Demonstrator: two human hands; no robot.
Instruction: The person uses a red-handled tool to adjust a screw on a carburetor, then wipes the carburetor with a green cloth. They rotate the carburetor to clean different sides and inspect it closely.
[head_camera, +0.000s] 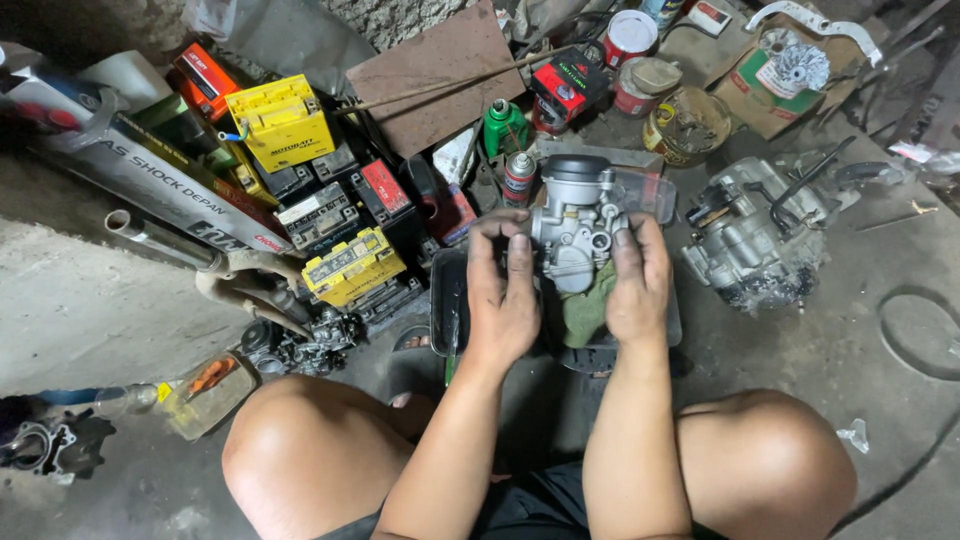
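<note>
Grey cast metal catches the light on a carburetor (577, 225) held just above centre of the head view, over a dark shallow tray (446, 300) and a green rag (590, 310) on the concrete floor (850, 350). The person sits with bare knees spread at six o'clock. The left hand (502, 290) clamps its grip on the carburetor's nine o'clock side, fingers curled over the top edge; the right hand (638, 280) clamps its grip on the three o'clock side. The part looks dense, rigid and probably oily, with small protruding fittings that could bend or snag, so the solid middle body seems the safest place to hold, with the black cap at twelve o'clock left alone. Room is tight: stacked yellow and black batteries (300, 170) crowd ten o'clock, a red-topped spray can (518, 178) and a green bottle (503, 128) stand near at eleven to twelve o'clock, and an engine casing (755, 235) sits near at three o'clock. The clearest open floor lies toward four o'clock, beyond the right knee.
</note>
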